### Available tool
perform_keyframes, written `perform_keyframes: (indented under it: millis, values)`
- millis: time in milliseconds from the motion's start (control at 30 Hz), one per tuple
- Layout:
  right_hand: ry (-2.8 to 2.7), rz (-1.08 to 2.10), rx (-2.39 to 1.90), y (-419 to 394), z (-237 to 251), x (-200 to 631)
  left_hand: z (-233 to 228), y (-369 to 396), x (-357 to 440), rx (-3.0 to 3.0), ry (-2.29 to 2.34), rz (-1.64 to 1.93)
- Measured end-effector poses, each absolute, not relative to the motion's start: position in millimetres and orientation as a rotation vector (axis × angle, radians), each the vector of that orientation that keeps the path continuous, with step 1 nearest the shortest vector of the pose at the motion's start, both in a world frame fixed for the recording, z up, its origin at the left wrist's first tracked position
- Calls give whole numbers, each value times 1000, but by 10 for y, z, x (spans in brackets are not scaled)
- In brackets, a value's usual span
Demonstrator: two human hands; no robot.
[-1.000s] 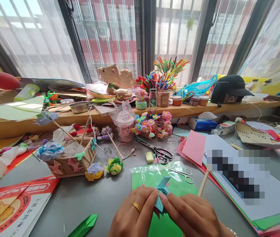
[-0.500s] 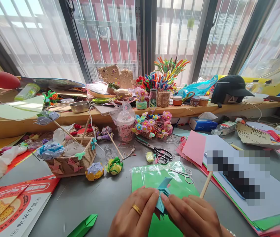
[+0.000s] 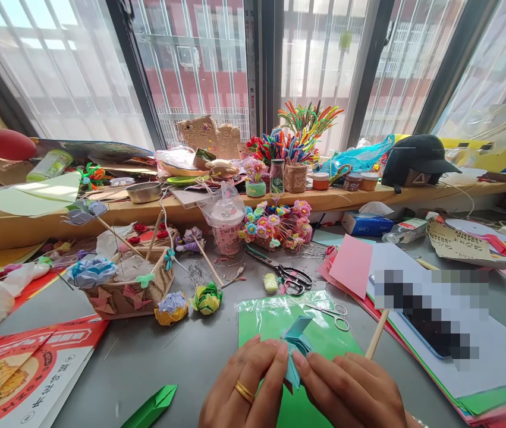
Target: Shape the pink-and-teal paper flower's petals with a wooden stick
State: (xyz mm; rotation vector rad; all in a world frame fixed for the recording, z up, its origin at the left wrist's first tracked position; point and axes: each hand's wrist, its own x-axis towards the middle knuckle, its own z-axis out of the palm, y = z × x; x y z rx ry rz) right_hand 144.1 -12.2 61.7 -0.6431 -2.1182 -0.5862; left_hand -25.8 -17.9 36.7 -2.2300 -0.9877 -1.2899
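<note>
Between my two hands is a light blue folded paper piece with pointed flaps sticking up and down. My left hand, with a gold ring, pinches its left side. The fingers of my right hand press on its right side, and a wooden stick shows behind that hand. Below both hands lies a green paper pack in a clear sleeve. Small silver scissors rest on the pack's upper right. A green folded paper strip lies on the table left of my left hand.
Black-handled scissors lie beyond the green pack. Paper lotus flowers sit beside a cardboard box at left. A paper stack with a phone is at right. A lidded cup stands near the wooden sill.
The fingers have shifted slightly on the blue paper, and its upper flaps look spread a little differently. The wooden stick has moved slightly right. Both hands keep their hold.
</note>
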Motion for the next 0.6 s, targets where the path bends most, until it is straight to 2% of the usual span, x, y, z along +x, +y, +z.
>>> perform_keyframes:
  millis: [367, 600]
  values:
    - [-2104, -629, -609, -100, 607, 1417, 376, -133, -371, -2397, -900, -1170]
    - [-2138, -594, -606, -100, 606, 1427, 373, -143, -277, -2327, -991, -1313]
